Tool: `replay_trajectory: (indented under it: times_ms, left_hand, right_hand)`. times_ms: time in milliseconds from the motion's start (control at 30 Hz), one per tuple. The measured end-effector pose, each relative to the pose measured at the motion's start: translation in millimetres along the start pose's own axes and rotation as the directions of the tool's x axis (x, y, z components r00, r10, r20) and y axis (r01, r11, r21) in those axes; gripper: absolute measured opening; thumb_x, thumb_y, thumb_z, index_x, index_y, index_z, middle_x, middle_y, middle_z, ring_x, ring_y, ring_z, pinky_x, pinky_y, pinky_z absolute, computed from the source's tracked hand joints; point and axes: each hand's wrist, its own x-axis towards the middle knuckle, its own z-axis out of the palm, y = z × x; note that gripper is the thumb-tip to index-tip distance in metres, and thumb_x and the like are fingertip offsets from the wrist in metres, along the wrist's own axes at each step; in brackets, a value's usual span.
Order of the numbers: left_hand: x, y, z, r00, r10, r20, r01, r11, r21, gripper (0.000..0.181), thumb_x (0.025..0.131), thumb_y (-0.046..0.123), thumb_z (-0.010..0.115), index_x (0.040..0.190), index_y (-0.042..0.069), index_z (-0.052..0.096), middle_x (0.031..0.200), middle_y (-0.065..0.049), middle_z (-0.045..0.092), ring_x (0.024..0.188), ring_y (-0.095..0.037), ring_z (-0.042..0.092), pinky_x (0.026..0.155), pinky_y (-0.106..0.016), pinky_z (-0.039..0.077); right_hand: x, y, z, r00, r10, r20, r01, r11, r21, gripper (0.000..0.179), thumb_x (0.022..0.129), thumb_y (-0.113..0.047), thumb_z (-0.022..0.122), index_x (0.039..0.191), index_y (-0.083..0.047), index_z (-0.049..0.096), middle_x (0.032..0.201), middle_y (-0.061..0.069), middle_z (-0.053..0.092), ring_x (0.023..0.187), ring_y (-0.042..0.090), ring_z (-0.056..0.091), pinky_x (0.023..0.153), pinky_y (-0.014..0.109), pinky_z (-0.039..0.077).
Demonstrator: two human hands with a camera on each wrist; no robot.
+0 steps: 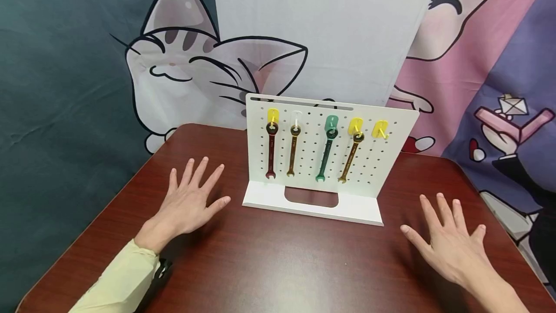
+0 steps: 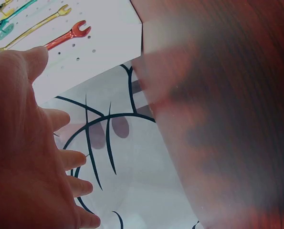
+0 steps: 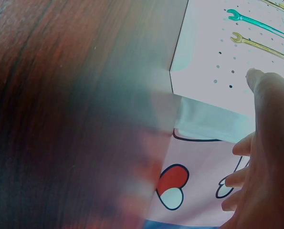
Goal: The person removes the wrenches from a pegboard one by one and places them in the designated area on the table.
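Note:
A white pegboard stand (image 1: 310, 158) is upright on the table. From its hooks hang a red wrench (image 1: 271, 151), a gold wrench (image 1: 293, 151), a green wrench (image 1: 326, 154) and, further right, another gold wrench (image 1: 351, 158). The rightmost yellow hook (image 1: 380, 129) bears nothing. My left hand (image 1: 188, 202), fingers spread and holding nothing, is over the table left of the stand. To the right of the stand, my right hand (image 1: 453, 243) is likewise spread with nothing in it. In the left wrist view, the thumb overlaps the red wrench (image 2: 70, 36).
The dark red-brown wooden table (image 1: 278, 264) extends in front of the stand and to both sides. Behind it hangs a cloth backdrop (image 1: 339, 28) printed with cartoon cats. A dark shape (image 1: 543, 235) stands at the right edge.

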Motion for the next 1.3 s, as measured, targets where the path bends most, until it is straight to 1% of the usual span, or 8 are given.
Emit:
replay_trajectory:
  times_ms: [367,533,667,800,933,1067,1200,1300]
  left_hand:
    - [3.5,0.5,2.2,0.999,0.03,-0.012,-0.03,0.999,-0.018,0.085,0.101,0.064,0.055,0.169,0.019,0.028,0.175,-0.021,0.02,0.161,-0.053,0.008,0.122,-0.081,0.003]
    - [13.3,9.0,-2.1,0.994,0.078,-0.081,-0.079,0.997,-0.021,0.083,0.1,0.052,0.064,0.166,0.011,0.034,0.171,-0.021,0.033,0.159,-0.048,0.023,0.125,-0.076,0.013]
    - [20.6,19.9,-4.0,0.982,0.092,-0.164,-0.1,0.994,-0.04,0.066,0.1,0.039,0.069,0.154,0.005,0.053,0.156,-0.021,0.055,0.147,-0.043,0.047,0.121,-0.066,0.036]
    - [27.5,32.9,-2.3,0.972,0.083,-0.222,-0.107,0.989,-0.098,0.048,0.101,0.031,0.069,0.141,0.006,0.067,0.14,-0.018,0.069,0.132,-0.039,0.062,0.109,-0.059,0.051]
    - [37.1,44.0,0.5,0.969,0.057,-0.239,-0.101,0.979,-0.175,0.042,0.101,0.028,0.068,0.138,0.006,0.07,0.136,-0.016,0.072,0.127,-0.036,0.067,0.105,-0.056,0.056]
    - [49.8,52.4,2.0,0.969,0.048,-0.244,-0.111,0.961,-0.253,0.043,0.101,0.026,0.068,0.139,0.005,0.068,0.136,-0.015,0.072,0.126,-0.035,0.068,0.104,-0.056,0.056]
    - [63.7,57.8,2.4,0.966,0.04,-0.255,-0.129,0.93,-0.344,0.045,0.101,0.023,0.069,0.141,0.003,0.066,0.135,-0.016,0.073,0.127,-0.035,0.067,0.107,-0.056,0.053]
    - [72.9,60.7,3.1,0.969,0.019,-0.245,-0.124,0.899,-0.421,0.046,0.101,0.02,0.069,0.143,0.003,0.064,0.134,-0.016,0.073,0.125,-0.034,0.068,0.107,-0.054,0.054]
  right_hand:
    - [2.5,-2.3,-2.2,0.999,-0.019,-0.039,0.019,1.0,0.013,0.093,0.101,-0.063,0.057,0.167,-0.008,0.023,0.168,0.037,0.02,0.157,0.06,0.003,0.1,0.096,0.004]
    - [11.2,-4.6,-7.6,0.998,-0.01,-0.064,0.025,0.974,0.224,0.087,0.103,-0.05,0.064,0.165,-0.002,0.026,0.16,0.038,0.035,0.148,0.061,0.031,0.106,0.087,0.024]
    - [26.7,-9.6,-11.8,0.999,0.032,-0.034,-0.014,0.894,0.448,0.08,0.105,-0.042,0.065,0.164,-0.001,0.031,0.155,0.036,0.047,0.137,0.059,0.049,0.107,0.038,0.052]
    - [46.2,-17.0,-9.3,0.998,0.059,-0.023,-0.033,0.795,0.606,0.075,0.105,-0.036,0.066,0.163,0.0,0.034,0.153,0.034,0.052,0.136,0.054,0.053,0.081,-0.004,0.039]
    - [64.5,-25.2,-4.4,0.997,0.074,-0.003,-0.05,0.704,0.709,0.077,0.106,-0.034,0.065,0.165,-0.001,0.029,0.157,0.032,0.049,0.14,0.028,0.06,0.085,-0.003,0.042]
    - [78.0,-32.3,1.4,0.994,0.108,-0.013,-0.054,0.594,0.803,0.074,0.106,-0.027,0.065,0.165,-0.001,0.029,0.157,0.032,0.048,0.12,-0.012,0.06,0.088,0.001,0.048]
    - [89.4,-37.7,8.5,0.987,0.16,-0.032,-0.055,0.511,0.858,0.067,0.106,-0.019,0.065,0.161,0.003,0.035,0.149,0.032,0.056,0.103,-0.016,0.064,0.084,0.008,0.056]
    - [96.2,-40.5,12.2,0.98,0.194,-0.035,-0.064,0.48,0.875,0.061,0.104,-0.015,0.067,0.156,0.006,0.042,0.128,0.012,0.071,0.094,-0.012,0.068,0.08,0.013,0.06]
